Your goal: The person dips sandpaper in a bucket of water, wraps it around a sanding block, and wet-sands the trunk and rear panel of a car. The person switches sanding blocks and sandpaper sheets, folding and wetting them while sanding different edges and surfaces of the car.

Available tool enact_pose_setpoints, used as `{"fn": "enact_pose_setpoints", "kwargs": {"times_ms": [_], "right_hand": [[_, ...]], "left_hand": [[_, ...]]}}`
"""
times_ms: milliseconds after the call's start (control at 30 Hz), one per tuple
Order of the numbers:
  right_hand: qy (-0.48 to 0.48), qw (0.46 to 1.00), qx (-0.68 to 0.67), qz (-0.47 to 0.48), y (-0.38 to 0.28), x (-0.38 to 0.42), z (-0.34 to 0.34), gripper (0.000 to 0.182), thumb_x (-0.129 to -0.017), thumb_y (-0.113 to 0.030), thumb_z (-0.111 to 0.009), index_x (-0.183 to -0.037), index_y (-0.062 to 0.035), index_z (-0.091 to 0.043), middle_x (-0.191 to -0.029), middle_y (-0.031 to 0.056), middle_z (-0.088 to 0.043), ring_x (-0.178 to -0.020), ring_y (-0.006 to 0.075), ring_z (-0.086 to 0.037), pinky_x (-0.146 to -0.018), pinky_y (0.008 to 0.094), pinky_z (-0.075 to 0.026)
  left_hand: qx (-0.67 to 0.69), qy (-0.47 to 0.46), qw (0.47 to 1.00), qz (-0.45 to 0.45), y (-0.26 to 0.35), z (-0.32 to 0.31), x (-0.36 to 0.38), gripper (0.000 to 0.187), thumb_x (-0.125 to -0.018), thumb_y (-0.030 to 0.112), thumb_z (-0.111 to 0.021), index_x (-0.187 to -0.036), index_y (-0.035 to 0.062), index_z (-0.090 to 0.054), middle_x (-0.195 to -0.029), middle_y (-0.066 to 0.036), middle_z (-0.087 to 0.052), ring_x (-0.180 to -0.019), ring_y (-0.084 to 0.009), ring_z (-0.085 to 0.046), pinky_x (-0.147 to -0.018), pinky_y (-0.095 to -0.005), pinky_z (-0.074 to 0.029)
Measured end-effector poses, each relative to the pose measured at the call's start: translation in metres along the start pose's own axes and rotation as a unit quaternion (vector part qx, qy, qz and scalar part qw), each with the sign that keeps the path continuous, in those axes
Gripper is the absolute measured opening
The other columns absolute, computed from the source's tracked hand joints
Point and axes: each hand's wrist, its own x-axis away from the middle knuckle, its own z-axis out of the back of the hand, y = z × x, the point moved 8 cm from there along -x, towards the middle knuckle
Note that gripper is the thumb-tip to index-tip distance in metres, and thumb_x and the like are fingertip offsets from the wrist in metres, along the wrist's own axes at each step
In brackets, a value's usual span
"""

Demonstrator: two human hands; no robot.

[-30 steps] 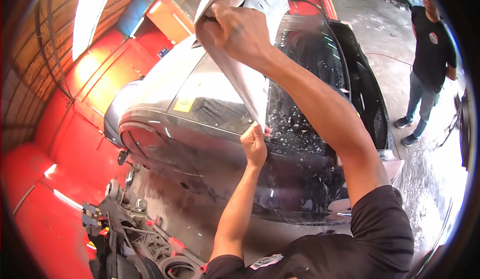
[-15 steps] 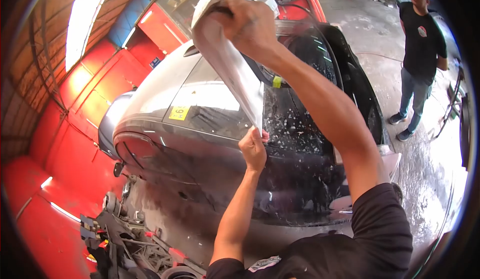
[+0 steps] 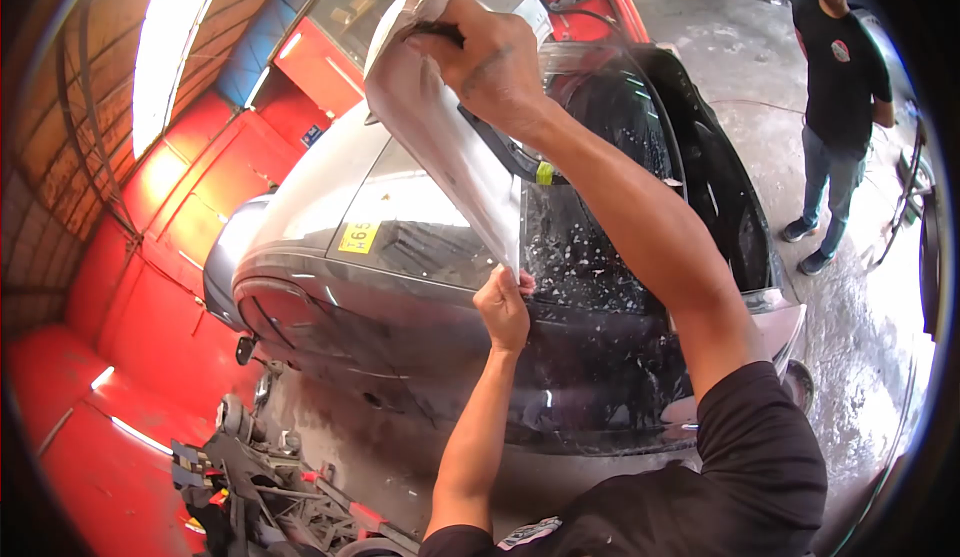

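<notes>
A long pale panel (image 3: 440,147), wide at the top and narrowing to a point below, is held up in front of a dark car (image 3: 400,347). My left hand (image 3: 503,307) is closed on its narrow lower end. Higher up, my right hand (image 3: 490,57) is closed on the panel's edge, with something dark showing at the fingers. Behind the panel, the car's side window (image 3: 420,217) bears a yellow sticker (image 3: 358,236). White specks dot the dark glass (image 3: 590,247) to the right.
At the right a person (image 3: 840,87) in a black shirt stands on the wet-looking floor (image 3: 740,77). Jumbled metal parts (image 3: 260,477) lie at the lower left, near a red wall (image 3: 150,287). A hose or cable runs along the floor at the right.
The panel's upper part and my right hand have shifted slightly left and down. My left hand is slightly lower. Both grips look the same.
</notes>
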Motion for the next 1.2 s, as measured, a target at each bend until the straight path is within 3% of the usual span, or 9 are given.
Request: {"fn": "enact_pose_setpoints", "kwargs": {"times_ms": [133,367,500,600,733,767,933,1033,1200], "right_hand": [[0.054,0.945,-0.256,-0.198,0.041,0.005,0.022,0.03,-0.088,-0.022,-0.082,-0.091,0.0041,-0.068,-0.075,0.0071,-0.071,-0.068,0.0096,-0.063,-0.061,0.03,-0.051],[0.158,0.926,-0.291,-0.184,0.03,0.005,-0.007,0.024,-0.088,-0.014,-0.079,-0.09,0.0046,-0.064,-0.073,0.0108,-0.067,-0.065,0.0157,-0.064,-0.059,0.0335,-0.051],[0.025,0.965,-0.225,-0.133,0.015,0.023,-0.029,0.021,-0.088,-0.013,-0.081,-0.091,0.0031,-0.067,-0.077,0.0136,-0.072,-0.069,0.0148,-0.064,-0.065,0.0336,-0.052],[0.053,0.969,-0.23,-0.074,0.016,0.008,-0.013,0.023,-0.087,-0.013,-0.081,-0.092,0.003,-0.066,-0.074,0.0145,-0.071,-0.064,0.0155,-0.064,-0.061,0.0344,-0.052],[0.041,0.994,-0.092,-0.052,-0.008,0.026,-0.021,0.016,-0.087,-0.014,-0.076,-0.091,-0.002,-0.066,-0.071,0.0193,-0.069,-0.061,0.0346,-0.07,-0.059,0.0426,-0.054],[-0.06,0.996,-0.044,-0.046,-0.017,0.035,-0.036,0.015,-0.088,-0.016,-0.074,-0.091,-0.0042,-0.066,-0.075,0.0213,-0.069,-0.067,0.0399,-0.07,-0.06,0.0452,-0.054],[-0.02,0.999,-0.008,0.038,-0.005,-0.005,-0.004,0.018,-0.088,-0.017,-0.076,-0.087,-0.003,-0.064,-0.074,0.0183,-0.071,-0.067,0.0369,-0.072,-0.061,0.0446,-0.054],[0.018,0.999,-0.008,-0.032,-0.002,0.011,-0.009,0.018,-0.09,-0.019,-0.076,-0.09,-0.0035,-0.066,-0.075,0.0181,-0.072,-0.068,0.0362,-0.073,-0.062,0.044,-0.055],[-0.073,0.994,0.062,0.047,-0.016,0.017,-0.02,0.019,-0.09,-0.025,-0.078,-0.094,-0.0073,-0.072,-0.076,0.0184,-0.072,-0.068,0.0364,-0.073,-0.06,0.0417,-0.056]], "left_hand": [[-0.029,-0.001,1.0,-0.011,0.011,0.0,-0.004,0.049,-0.114,0.029,-0.045,-0.087,-0.0049,-0.066,-0.075,-0.009,-0.068,-0.065,-0.0134,-0.065,-0.063,-0.0284,-0.053],[-0.035,0.0,0.999,-0.029,0.011,-0.001,-0.001,0.053,-0.114,0.035,-0.044,-0.085,-0.0044,-0.064,-0.075,-0.009,-0.068,-0.066,-0.015,-0.066,-0.063,-0.0291,-0.054],[-0.048,-0.006,0.999,-0.016,0.009,-0.003,-0.002,0.056,-0.115,0.035,-0.038,-0.086,-0.0024,-0.067,-0.075,-0.009,-0.071,-0.067,-0.0156,-0.068,-0.064,-0.0293,-0.055],[-0.055,0.001,0.998,-0.007,0.013,-0.001,-0.003,0.055,-0.115,0.035,-0.038,-0.087,-0.002,-0.067,-0.075,-0.009,-0.071,-0.067,-0.0156,-0.068,-0.064,-0.0289,-0.055],[-0.057,-0.005,0.998,-0.012,0.011,-0.003,-0.003,0.054,-0.115,0.035,-0.038,-0.088,-0.002,-0.067,-0.074,-0.008,-0.07,-0.066,-0.0157,-0.068,-0.064,-0.029,-0.055],[-0.064,-0.01,0.998,-0.02,0.015,-0.002,-0.002,0.054,-0.115,0.034,-0.038,-0.088,-0.0021,-0.067,-0.074,-0.008,-0.07,-0.067,-0.0158,-0.068,-0.064,-0.0291,-0.055],[-0.039,0.001,0.999,-0.005,0.008,-0.004,-0.001,0.051,-0.115,0.03,-0.039,-0.087,-0.0028,-0.066,-0.077,-0.008,-0.07,-0.066,-0.0152,-0.067,-0.063,-0.0293,-0.055],[-0.025,0.005,1.0,-0.005,0.005,-0.003,-0.002,0.048,-0.115,0.026,-0.04,-0.088,-0.0036,-0.066,-0.078,-0.009,-0.07,-0.066,-0.0148,-0.068,-0.063,-0.0289,-0.055],[-0.033,0.011,0.999,-0.024,0.012,-0.001,-0.001,0.045,-0.114,0.03,-0.046,-0.092,-0.0038,-0.067,-0.074,-0.009,-0.069,-0.062,-0.0138,-0.066,-0.06,-0.0281,-0.053]]}}
